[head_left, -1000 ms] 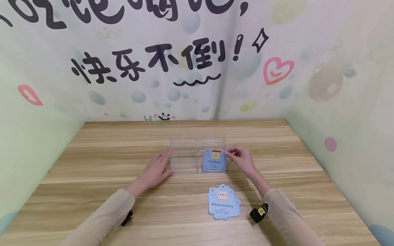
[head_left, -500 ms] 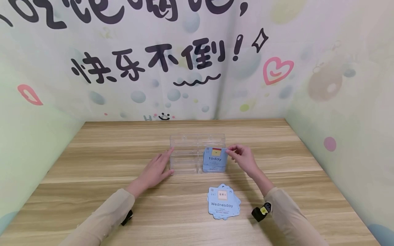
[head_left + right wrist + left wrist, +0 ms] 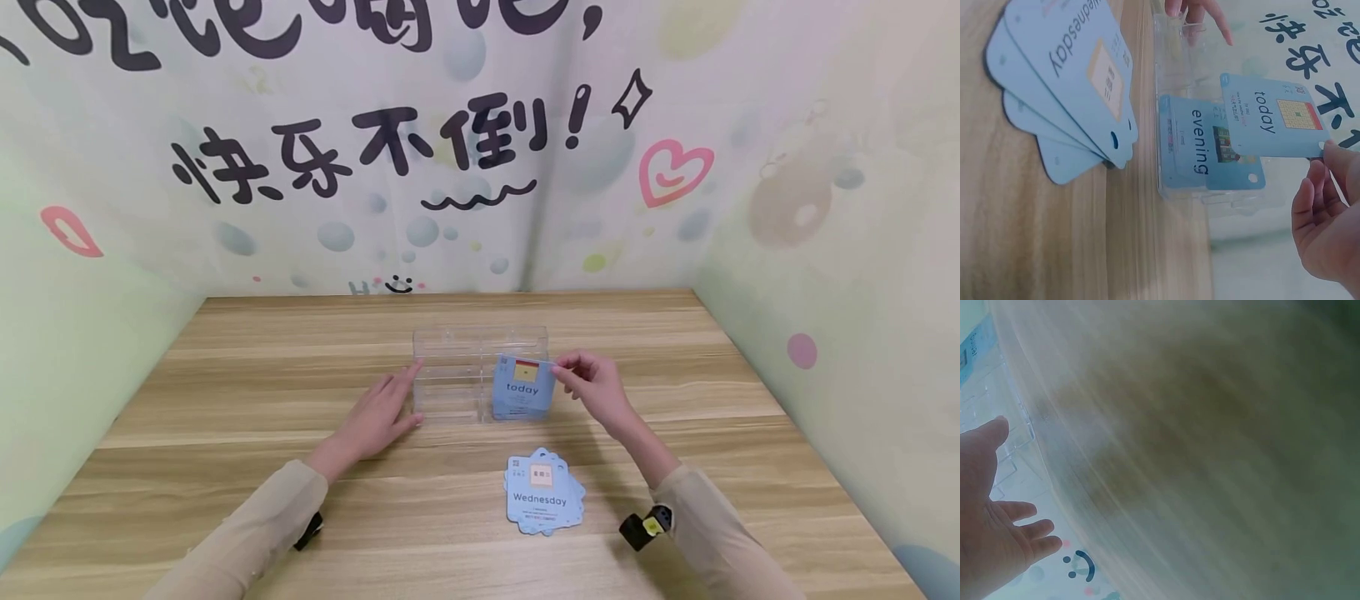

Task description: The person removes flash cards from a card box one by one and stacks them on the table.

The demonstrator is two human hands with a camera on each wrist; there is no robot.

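Note:
A clear plastic card holder [image 3: 447,392] with several compartments stands mid-table. My left hand [image 3: 377,417] rests at its left side, fingers extended, thumb near the lower corner; in the left wrist view the left hand [image 3: 991,512] has its fingers spread. Between thumb and fingertips, my right hand [image 3: 597,392] pinches the upper right corner of a blue "today" flashcard [image 3: 522,388]. In the right wrist view the "today" flashcard [image 3: 1275,115] is in front of the holder and overlaps a blue "evening" flashcard [image 3: 1194,147], which sits in the holder's lower right compartment.
A fanned stack of blue flashcards, "Wednesday" on top [image 3: 542,493], lies on the wooden table [image 3: 420,517] in front of the holder. Behind the table hangs a printed backdrop [image 3: 480,242]. Black wrist straps [image 3: 643,527] are on both sleeves.
The right hand has lifted the "today" flashcard slightly and tilted it, its top edge now higher. The right forearm has shifted a little to the right. The left hand stays in place.

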